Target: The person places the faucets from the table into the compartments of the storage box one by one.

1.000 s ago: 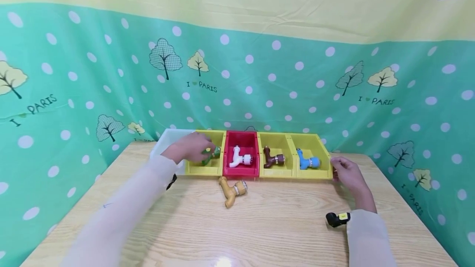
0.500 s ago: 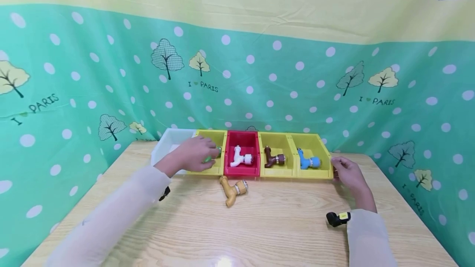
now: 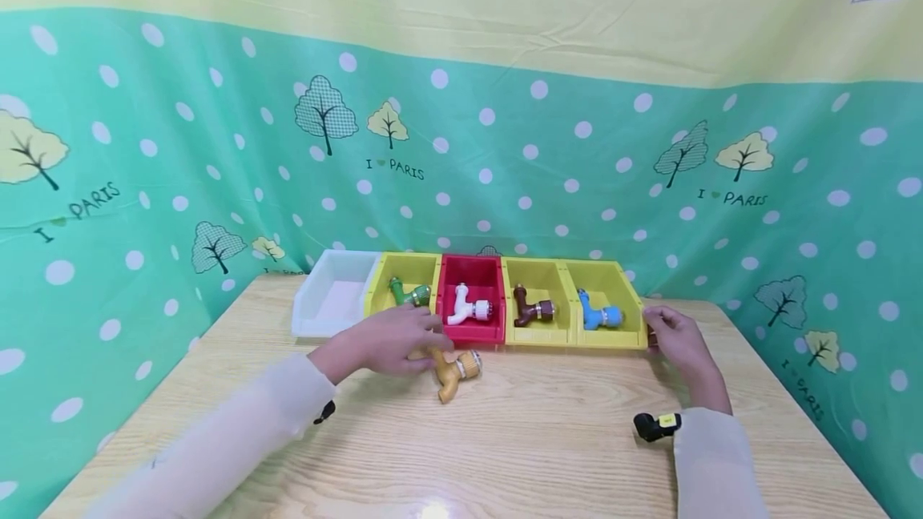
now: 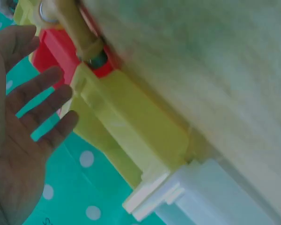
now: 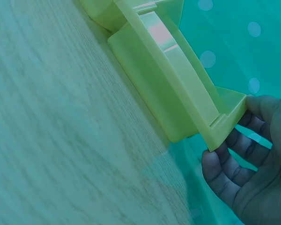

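My left hand (image 3: 395, 340) hovers at the ochre plastic tap (image 3: 449, 376), which lies on the table before the red bin (image 3: 470, 267). In the left wrist view its fingers are spread and hold nothing, with the ochre tap (image 4: 77, 28) beyond the fingertips. At the row's right end, my right hand (image 3: 681, 340) grips the outer side of a yellow bin (image 3: 606, 275); the right wrist view has thumb and fingers at the corner of that bin (image 5: 150, 79). A green tap (image 3: 409, 293) lies in the left yellow bin (image 3: 411, 263), partly hidden by my left hand.
The joined bins also hold a white tap (image 3: 469, 307), a brown tap (image 3: 532, 307) and a blue tap (image 3: 598, 312). A pale translucent bin (image 3: 337, 287) ends the row at left. Dotted green cloth (image 3: 505, 183) hangs behind the wooden table (image 3: 548, 439).
My left hand has let go of the green tap in the left yellow bin and come forward and right to the ochre tap. The right hand stays on its bin.
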Demonstrator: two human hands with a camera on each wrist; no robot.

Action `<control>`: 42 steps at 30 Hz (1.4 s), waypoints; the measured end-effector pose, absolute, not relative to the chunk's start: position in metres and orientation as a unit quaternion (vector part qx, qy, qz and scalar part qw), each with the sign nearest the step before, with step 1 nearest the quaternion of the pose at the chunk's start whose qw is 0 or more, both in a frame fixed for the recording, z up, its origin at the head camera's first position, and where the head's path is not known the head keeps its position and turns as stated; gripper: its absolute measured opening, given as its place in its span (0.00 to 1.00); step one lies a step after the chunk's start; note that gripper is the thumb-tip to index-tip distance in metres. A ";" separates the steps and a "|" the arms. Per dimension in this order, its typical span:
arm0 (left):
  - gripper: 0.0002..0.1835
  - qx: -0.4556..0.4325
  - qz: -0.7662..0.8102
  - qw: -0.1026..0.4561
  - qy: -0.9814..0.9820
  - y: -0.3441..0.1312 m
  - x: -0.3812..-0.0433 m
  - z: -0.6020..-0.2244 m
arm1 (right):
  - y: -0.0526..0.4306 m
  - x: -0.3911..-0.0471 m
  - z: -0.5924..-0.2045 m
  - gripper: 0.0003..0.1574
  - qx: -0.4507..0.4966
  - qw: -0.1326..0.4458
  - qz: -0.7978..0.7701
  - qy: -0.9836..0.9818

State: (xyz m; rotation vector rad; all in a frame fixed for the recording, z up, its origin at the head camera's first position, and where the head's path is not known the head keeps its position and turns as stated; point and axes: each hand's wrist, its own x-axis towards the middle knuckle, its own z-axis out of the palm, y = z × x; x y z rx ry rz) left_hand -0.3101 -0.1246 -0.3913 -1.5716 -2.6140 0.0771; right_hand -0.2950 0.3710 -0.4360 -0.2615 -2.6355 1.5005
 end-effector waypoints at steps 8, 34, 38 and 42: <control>0.20 -0.521 0.018 0.009 -0.854 -0.120 -0.299 -0.403 | 0.370 -0.294 -0.434 0.36 -0.088 0.047 0.492 -0.865; 0.15 -0.527 0.014 -0.034 -0.849 -0.101 -0.291 -0.414 | 0.372 -0.296 -0.438 0.38 -0.091 0.047 0.488 -0.867; 0.13 -0.519 0.019 -0.039 -0.854 -0.100 -0.291 -0.414 | 0.373 -0.296 -0.438 0.37 -0.088 0.049 0.489 -0.867; 0.13 -0.521 0.022 -0.039 -0.853 -0.100 -0.290 -0.414 | 0.373 -0.296 -0.437 0.38 -0.085 0.048 0.488 -0.867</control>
